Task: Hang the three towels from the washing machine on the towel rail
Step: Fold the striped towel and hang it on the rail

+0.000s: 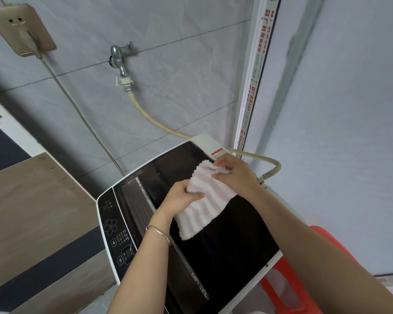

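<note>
I count one towel (204, 200) out so far and two hands on it, the left hand (182, 198) and the right hand (234, 173), with one bracelet (158, 233) between them. There's one washer (114, 223), one tap (120, 57), one hose (150, 118), one socket (21, 28) and one plug (30, 39). I see one red stool (288, 288), and one wooden cabinet (32, 200)

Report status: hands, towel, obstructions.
Left hand and right hand both grip striped towel. Towel up over washing machine. Towel rail out of view, no obstruction seen.
</note>
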Available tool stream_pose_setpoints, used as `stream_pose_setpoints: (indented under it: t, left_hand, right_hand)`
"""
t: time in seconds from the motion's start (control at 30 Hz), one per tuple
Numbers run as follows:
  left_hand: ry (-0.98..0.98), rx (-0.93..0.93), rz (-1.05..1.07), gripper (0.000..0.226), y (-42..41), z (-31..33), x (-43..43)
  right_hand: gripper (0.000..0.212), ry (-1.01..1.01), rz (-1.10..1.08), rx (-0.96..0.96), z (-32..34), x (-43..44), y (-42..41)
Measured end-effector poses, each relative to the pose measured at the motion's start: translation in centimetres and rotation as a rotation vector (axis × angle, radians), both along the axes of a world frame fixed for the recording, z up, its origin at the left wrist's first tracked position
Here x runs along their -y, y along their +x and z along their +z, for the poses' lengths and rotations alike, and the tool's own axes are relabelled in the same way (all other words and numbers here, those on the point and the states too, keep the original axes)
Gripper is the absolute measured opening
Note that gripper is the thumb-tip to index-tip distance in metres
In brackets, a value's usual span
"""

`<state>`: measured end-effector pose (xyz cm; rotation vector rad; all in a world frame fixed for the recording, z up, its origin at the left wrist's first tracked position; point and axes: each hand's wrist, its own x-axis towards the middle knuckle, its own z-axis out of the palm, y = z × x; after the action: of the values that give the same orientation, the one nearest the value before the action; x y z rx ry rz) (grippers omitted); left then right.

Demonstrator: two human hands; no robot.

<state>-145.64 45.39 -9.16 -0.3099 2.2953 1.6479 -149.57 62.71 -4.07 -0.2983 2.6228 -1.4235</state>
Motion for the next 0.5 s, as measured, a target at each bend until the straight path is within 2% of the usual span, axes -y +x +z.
stream_pose_setpoints:
  t: [0.1, 0.17, 0.27, 0.4, 0.5]
  left_hand:
    - [0.161, -0.033, 0.053, 0.013, 0.6, 1.4, -0.4]
    - [0.278, -0.046, 0.11, 0.011, 1.0, 2.2, -0.7]
    - [0.369, -0.058, 0.152, 0.015, 1.3, 2.9, -1.2]
    - [0.47, -0.043, 0.193, 0.013, 1.5, 3.6, -2.4]
    - [0.484, -0.047, 0.172, 0.01, 1.2, 3.7, -3.5]
  right_hand:
    - [0.024, -0.116, -0.268, 0.009, 0.0, -0.4, 0.2]
    - [0.034, -0.147, -0.337, 0.075, -0.3, -0.7, 0.6]
    - [0.049, -0.14, -0.338, 0.25, -0.6, -0.9, 1.5]
    - [0.038, -0.349, -0.286, 0.529, -1.0, -1.4, 2.5]
    - [0.039, -0.41, -0.308, 0.531, -0.7, -2.2, 3.1]
